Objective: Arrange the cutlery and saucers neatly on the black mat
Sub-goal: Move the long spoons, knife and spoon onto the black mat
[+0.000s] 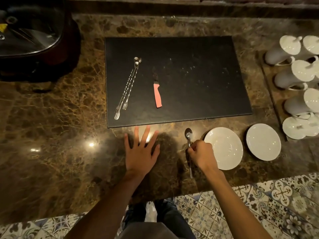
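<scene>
The black mat (pixel 198 83) lies in the middle of the marble counter. On its left part rest two long twisted bar forks (pixel 127 88) side by side, and a knife with a pink handle (pixel 157 94) just right of them. My right hand (pixel 201 155) is shut on the handle of a metal spoon (pixel 188 133), in front of the mat's near edge. Two white saucers (pixel 224 148) (pixel 263 141) sit on the counter to the right of that hand. My left hand (pixel 140 152) lies flat on the counter with fingers spread, holding nothing.
White cups and pots (pixel 296 80) stand upside down on a wooden tray at the right. A dark container with a glass lid (pixel 31 37) sits at the back left. The counter's near edge (pixel 215 188) runs above a patterned tile floor.
</scene>
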Demonstrator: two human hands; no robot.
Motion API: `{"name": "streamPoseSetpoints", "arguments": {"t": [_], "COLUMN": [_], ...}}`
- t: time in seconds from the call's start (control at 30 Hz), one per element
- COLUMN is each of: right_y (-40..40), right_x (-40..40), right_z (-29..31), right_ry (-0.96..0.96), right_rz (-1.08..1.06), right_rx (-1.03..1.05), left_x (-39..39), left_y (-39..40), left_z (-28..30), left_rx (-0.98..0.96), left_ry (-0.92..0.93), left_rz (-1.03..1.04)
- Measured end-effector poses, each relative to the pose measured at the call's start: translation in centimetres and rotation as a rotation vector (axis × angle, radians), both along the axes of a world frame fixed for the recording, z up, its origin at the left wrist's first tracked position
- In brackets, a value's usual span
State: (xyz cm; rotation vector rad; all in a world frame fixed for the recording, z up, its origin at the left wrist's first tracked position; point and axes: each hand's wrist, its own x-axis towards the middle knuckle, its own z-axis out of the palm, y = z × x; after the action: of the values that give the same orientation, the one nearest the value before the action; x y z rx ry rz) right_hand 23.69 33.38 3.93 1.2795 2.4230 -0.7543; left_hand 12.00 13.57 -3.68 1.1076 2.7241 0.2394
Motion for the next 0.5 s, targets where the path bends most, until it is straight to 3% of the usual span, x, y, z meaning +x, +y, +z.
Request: {"name": "streamPoseSetpoints", "arguments": {"t": [0.23, 0.5], "right_y": [0.3, 2.3], "right_x": [-1.8, -3.9], "right_z": [-0.4, -0.5], "right_ry": [-0.020, 0.064], "right_rz": [-0.013, -0.088], "right_rx": [0.001, -0.220], "left_x": [0.9, 0.9], "left_y": [2.3, 2.8], "left_z": [0.1, -0.2], "left_rx": [-0.003, -0.007], "left_ry": [-0.018, -0.023], "left_rz": [-0.073, -0.057]}}
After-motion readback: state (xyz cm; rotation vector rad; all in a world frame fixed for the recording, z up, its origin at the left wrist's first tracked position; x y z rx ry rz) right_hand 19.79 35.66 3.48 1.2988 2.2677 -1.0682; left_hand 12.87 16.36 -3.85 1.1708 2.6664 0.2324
